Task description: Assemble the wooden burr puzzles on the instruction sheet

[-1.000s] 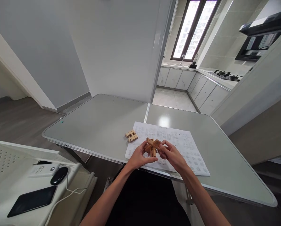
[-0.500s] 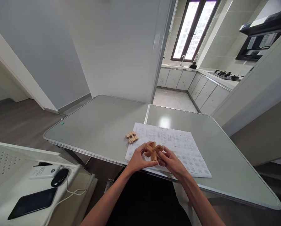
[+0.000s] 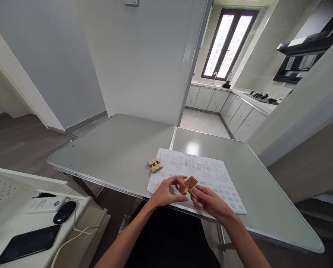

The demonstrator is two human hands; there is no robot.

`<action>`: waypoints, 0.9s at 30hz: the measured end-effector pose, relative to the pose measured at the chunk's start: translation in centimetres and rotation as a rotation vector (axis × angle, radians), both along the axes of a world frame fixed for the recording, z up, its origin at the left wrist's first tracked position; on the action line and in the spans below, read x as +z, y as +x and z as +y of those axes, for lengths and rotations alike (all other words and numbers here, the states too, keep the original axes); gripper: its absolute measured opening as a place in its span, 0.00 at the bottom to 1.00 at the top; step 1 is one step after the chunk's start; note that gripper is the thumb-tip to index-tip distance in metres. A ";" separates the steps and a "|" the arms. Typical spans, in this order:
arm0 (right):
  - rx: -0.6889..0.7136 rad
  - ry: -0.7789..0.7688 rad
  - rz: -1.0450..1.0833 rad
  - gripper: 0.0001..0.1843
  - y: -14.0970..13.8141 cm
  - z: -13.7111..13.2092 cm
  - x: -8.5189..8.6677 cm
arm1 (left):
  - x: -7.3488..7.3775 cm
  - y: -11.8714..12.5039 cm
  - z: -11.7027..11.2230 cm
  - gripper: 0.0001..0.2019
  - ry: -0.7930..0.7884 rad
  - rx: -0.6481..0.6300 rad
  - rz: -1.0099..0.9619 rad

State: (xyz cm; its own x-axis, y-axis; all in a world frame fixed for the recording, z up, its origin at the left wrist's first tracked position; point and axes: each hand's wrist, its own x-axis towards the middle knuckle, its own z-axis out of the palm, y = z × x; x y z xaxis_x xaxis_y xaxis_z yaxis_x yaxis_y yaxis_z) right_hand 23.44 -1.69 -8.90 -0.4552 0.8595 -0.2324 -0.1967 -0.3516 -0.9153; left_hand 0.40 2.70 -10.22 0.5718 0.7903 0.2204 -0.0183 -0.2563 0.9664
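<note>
Between my hands, above the near edge of a printed sheet [image 3: 208, 173], is a brown wooden burr puzzle [image 3: 189, 183] of crossing pieces, one marked with a dark numeral. My left hand [image 3: 166, 191] curls round its left side, thumb below and fingers behind. On the right, my right hand [image 3: 208, 199] pinches it with thumb and fingertips; part of the puzzle is covered by the fingers. A second, paler wooden puzzle [image 3: 155, 165] lies at the sheet's left edge, touched by neither hand.
The grey-green folding table [image 3: 121, 149] has a seam down its middle. At the lower left, a white cabinet top holds a black phone [image 3: 28, 243], a computer mouse [image 3: 65, 212], a white box [image 3: 46, 204] and a white cable [image 3: 81, 232].
The brown puzzle has been turned in my hands, so a numbered face now shows upward. Both hands have shifted slightly lower in view, and the camera has tilted up a little.
</note>
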 end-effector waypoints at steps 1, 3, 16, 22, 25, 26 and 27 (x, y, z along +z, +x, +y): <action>-0.047 -0.017 0.022 0.23 0.6 -0.1 -0.2 | 0.0 0.1 0.0 0.32 0.008 0.007 -0.002; -0.193 -0.035 0.070 0.23 2.1 0.1 -0.7 | -0.1 0.3 0.1 0.41 -0.003 0.050 -0.018; -0.795 -0.048 0.228 0.11 12.1 7.6 -5.1 | 0.8 0.7 -0.2 0.25 -0.051 0.155 0.108; -0.857 -0.061 0.233 0.08 12.5 9.3 -5.5 | 1.2 0.8 -0.4 0.22 -0.045 0.159 0.134; -0.883 -0.050 0.213 0.09 11.3 8.5 -5.5 | 1.3 0.9 -0.4 0.21 -0.038 0.168 0.138; -0.888 -0.042 0.203 0.10 10.5 7.8 -5.5 | 1.4 0.9 -0.4 0.21 -0.035 0.173 0.143; -0.891 -0.038 0.192 0.12 9.6 7.0 -5.5 | 1.3 0.9 -0.4 0.20 -0.033 0.179 0.150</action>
State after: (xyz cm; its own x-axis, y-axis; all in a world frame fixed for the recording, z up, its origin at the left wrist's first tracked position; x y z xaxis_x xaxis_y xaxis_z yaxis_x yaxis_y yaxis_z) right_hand 32.99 5.29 -14.42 0.3394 0.9050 -0.2565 -0.5576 -0.0261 -0.8297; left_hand 1.27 2.32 -8.89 0.4460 0.8874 0.1163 0.1688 -0.2110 0.9628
